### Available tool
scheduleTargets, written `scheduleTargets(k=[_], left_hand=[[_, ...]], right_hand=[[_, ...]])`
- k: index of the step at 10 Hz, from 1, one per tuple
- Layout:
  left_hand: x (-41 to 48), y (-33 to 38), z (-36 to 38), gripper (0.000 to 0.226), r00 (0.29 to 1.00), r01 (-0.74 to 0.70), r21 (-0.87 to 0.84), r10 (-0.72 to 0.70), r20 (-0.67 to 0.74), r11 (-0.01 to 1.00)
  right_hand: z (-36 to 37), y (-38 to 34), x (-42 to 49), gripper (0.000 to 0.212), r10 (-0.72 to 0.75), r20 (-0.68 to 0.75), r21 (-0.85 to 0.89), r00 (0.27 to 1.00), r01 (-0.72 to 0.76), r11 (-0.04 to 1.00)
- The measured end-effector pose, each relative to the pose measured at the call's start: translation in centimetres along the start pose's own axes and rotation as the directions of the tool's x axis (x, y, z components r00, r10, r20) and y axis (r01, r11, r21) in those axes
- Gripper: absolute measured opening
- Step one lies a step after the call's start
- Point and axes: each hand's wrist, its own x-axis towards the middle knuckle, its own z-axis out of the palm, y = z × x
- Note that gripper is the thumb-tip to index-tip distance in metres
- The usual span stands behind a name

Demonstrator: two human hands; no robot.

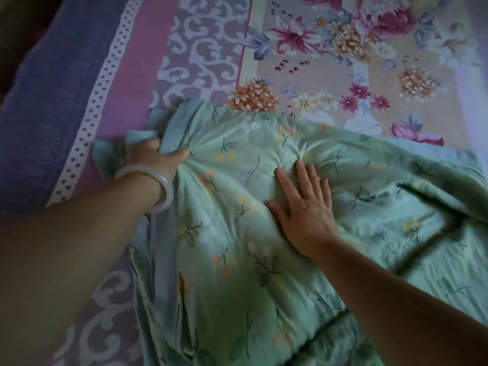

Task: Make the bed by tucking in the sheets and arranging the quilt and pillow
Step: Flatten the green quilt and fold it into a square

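Note:
A pale green quilt (237,247) with small flower sprigs lies crumpled across the lower half of the view, over a floral bed sheet (330,62). My left hand (155,159), with a white bangle on the wrist, grips a bunched corner of the quilt at its left edge. My right hand (303,204) lies flat on the quilt's middle, fingers straight and spread, pressing the fabric down. No pillow is in view.
The sheet has a pink and white scroll border (200,48) and a pink band with a white dotted lace strip (105,83). A purple blanket or bed skirt (39,101) falls away at the left bed edge.

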Motion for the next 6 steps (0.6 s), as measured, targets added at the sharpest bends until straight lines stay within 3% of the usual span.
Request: scheduleTargets(k=[1, 2, 3, 4, 5, 6], left_hand=[[-0.3, -2.0, -0.8, 0.068, 0.948, 0.22, -0.102, -0.187, 0.258, 0.97], [-1.4, -5.0, -1.8, 0.102, 0.761, 0.374, -0.029, -0.289, 0.581, 0.927], [-3.1, -7.1, -2.8, 0.093, 0.827, 0.356, -0.063, -0.283, 0.485, 0.932], [-4.3, -8.3, -4.1, 0.09, 0.913, 0.37, -0.221, -0.309, 0.267, 0.902], [-8.4, -7.5, -3.6, 0.082, 0.876, 0.446, -0.339, -0.327, 0.354, 0.828], [-12.0, -8.5, -3.1, 0.032, 0.788, 0.522, -0.276, -0.332, 0.518, 0.807]], right_hand=[[1.2, 0.6, 0.7, 0.069, 0.008, 0.042, -0.066, 0.999, -0.005, 0.998], [1.4, 0.6, 1.1, 0.068, 0.015, 0.057, -0.096, 0.998, -0.009, 0.995], [1.0, 0.6, 1.4, 0.068, 0.027, 0.106, -0.082, 0.994, -0.018, 0.996], [-0.1, 0.4, 2.0, 0.07, 0.045, 0.188, -0.035, 0.981, -0.039, 0.999], [-1.7, -0.2, 1.3, 0.067, 0.052, 0.143, 0.102, 0.988, -0.067, 0.993], [-2.6, -1.3, -3.0, 0.057, 0.082, -0.048, 0.278, 0.995, -0.065, 0.958]])
